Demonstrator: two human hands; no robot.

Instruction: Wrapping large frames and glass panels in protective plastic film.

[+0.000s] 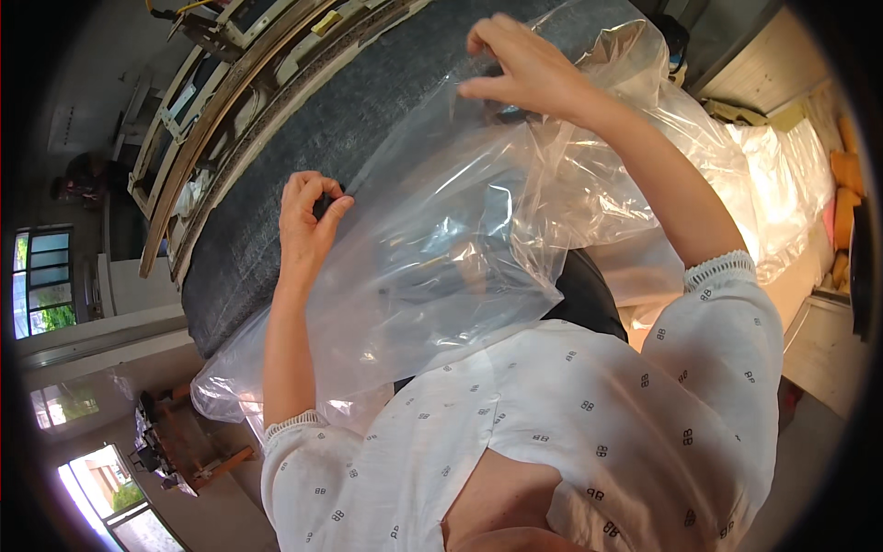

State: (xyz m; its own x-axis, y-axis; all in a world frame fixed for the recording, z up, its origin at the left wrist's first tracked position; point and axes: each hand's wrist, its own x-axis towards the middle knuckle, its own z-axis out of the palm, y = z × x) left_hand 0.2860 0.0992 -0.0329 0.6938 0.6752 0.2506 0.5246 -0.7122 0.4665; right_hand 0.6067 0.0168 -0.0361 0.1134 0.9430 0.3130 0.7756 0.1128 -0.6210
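A large sheet of clear plastic film (414, 248) drapes in loose folds across my lap and over the front of a dark grey padded surface (248, 230). At the film's upper left edge my left hand (308, 221) is closed, thumb and forefinger pinched together where that edge begins. My right hand (529, 69) is raised over the film farther to the right. Its thumb and fingers are curved and apart, with the thumb tip close to the film's edge; nothing shows between them.
Behind the grey surface runs a long machine frame with wooden rails (212, 147). More bunched film (782, 184) lies at the right, beside a wooden cabinet (773, 64) and orange rolls (846, 175). A wooden stool-like stand (189, 442) is at the lower left.
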